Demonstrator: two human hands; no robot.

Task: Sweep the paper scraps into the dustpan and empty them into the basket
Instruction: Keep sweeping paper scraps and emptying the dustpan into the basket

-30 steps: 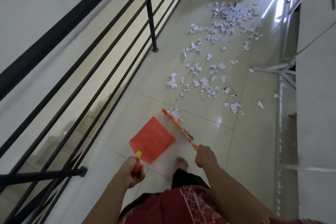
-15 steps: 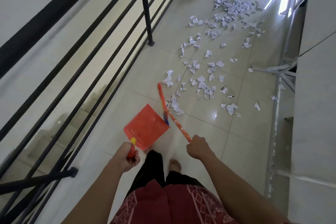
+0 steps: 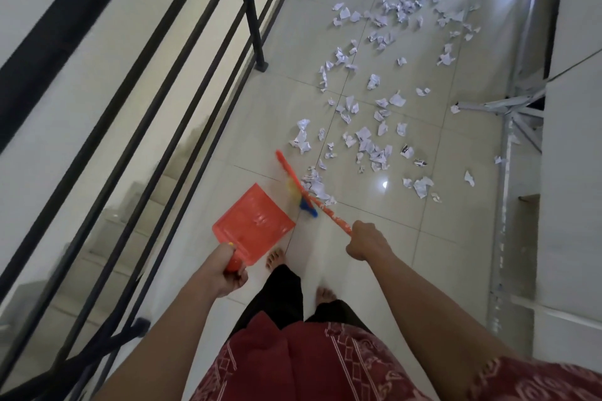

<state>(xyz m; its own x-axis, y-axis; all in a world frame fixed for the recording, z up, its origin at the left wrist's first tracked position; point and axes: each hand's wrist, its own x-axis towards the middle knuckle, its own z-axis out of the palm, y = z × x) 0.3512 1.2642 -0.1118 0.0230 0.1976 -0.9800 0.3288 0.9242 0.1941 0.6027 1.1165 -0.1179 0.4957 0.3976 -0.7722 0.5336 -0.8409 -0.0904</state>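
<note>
Paper scraps [image 3: 365, 135]: strewn along the floor [image 3: 407, 238] ahead, the nearest clump against the broom [image 3: 294, 182].
Fingers: left hand [image 3: 228, 273] curled round the dustpan [image 3: 252, 225] handle; right hand [image 3: 366, 242] clamped on the broom stick.
Dustpan: 1, orange plastic, flat, ribbed, held low beside the broom head.
Broom: 1, thin orange stick, blue and yellow bristles.
Scraps: white, torn, crumpled; likely feather-light, soft and apt to scatter, so best taken with short low strokes, not by hand.
Floor: glossy pale tile.
Basket: not in view.
</note>
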